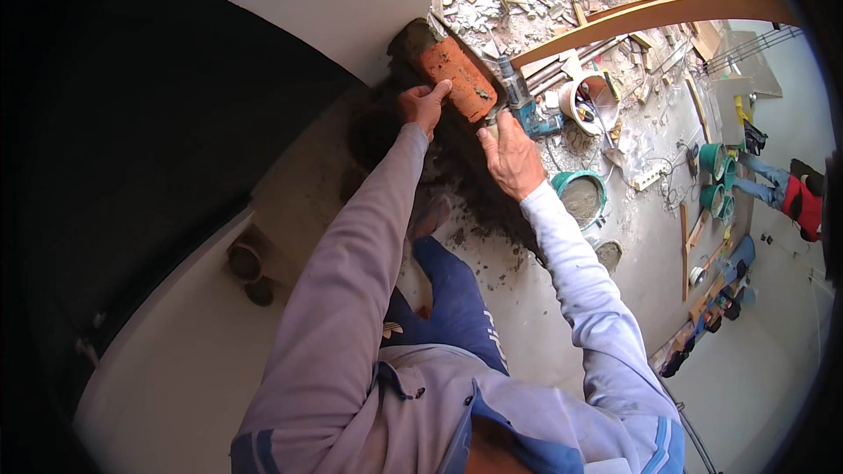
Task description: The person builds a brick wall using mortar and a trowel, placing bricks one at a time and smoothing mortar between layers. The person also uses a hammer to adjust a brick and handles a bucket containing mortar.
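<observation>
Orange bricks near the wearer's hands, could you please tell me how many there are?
1: the orange brick, with the left hand on its left edge and the right hand by its near end. Others behind it may be hidden.

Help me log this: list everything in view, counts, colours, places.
Block: one, orange, upper centre
Drill: one, teal, right of block
Tool bucket: one, whitish, beside drill
Mix tub: one, green, below tool bucket
Far buckets: about four, green, right
Plank: one, brown, upper right
Rubble: many, greyish, top
Power strip: one, white, right
Coworker: one, red top, right
Clutter: uncountable, mixed, right
Sleeves: two, greyish, centre
Left hand: one, bare, on block
Right hand: one, bare, below drill
</observation>
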Demonstrator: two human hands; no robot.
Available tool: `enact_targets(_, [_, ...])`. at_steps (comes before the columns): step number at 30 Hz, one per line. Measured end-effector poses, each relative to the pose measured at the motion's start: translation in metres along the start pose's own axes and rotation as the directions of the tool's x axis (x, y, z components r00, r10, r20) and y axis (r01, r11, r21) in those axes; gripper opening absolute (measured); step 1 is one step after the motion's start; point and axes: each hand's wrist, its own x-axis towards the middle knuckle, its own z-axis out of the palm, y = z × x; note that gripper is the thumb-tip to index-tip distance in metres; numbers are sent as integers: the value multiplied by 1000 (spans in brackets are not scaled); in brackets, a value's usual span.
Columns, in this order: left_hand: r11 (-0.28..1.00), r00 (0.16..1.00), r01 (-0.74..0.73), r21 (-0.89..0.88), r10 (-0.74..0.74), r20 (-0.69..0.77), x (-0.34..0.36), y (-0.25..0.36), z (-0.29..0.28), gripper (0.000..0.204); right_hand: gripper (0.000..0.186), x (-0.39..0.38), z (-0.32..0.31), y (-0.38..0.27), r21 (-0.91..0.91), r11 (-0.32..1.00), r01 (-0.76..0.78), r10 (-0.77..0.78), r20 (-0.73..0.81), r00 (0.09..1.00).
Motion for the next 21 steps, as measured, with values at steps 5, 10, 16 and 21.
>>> enact_targets(5, [995, 988, 58, 75, -69, 139, 11, 6, -7, 27, 27, 18, -2, -2, -81, 980, -179, 196, 323, 926])
enact_targets(10, [995, 989, 48, 93, -60, 136, 9, 8, -3, 28, 29, 10, -11, 3, -22, 995, -93, 96, 173, 980])
enact_targets(16, [474, 690, -670, 571, 683, 242, -9, 44, -21, 32, 29, -6, -45, -22, 96, 946, -310, 316, -56, 947])
enact_targets(21, [-105, 308, -859, 500, 676, 670, 8, 59, -39, 33, 28, -10, 12, -8, -190, 925, -329, 359, 152, 921])
